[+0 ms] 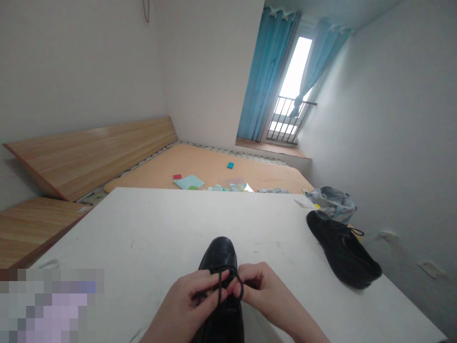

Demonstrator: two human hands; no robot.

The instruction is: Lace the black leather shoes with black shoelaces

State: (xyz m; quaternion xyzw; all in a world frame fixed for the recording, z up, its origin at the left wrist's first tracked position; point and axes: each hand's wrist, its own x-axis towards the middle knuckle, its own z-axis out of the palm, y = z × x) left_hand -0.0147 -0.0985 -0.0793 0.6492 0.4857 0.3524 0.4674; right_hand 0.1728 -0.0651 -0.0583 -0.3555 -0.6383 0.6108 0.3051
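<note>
A black leather shoe [218, 255] lies on the white table [150, 228] right in front of me, toe pointing away. Both hands sit over its lacing. My left hand [187, 300] is closed, pinching a black lace loop [222, 281]. My right hand [262, 288] is closed too, pinching the other part of the lace beside it. The fingertips of both hands nearly touch above the tongue. A second black shoe [342, 250] lies on its own at the table's right edge, well away from both hands.
A bluish plastic bag [333, 202] sits behind the second shoe. Beyond the table a bare bed board [214, 164] holds coloured papers [189, 181] and small packets. Wooden panels [89, 152] lean at left. Blue curtains [266, 76] frame a barred window.
</note>
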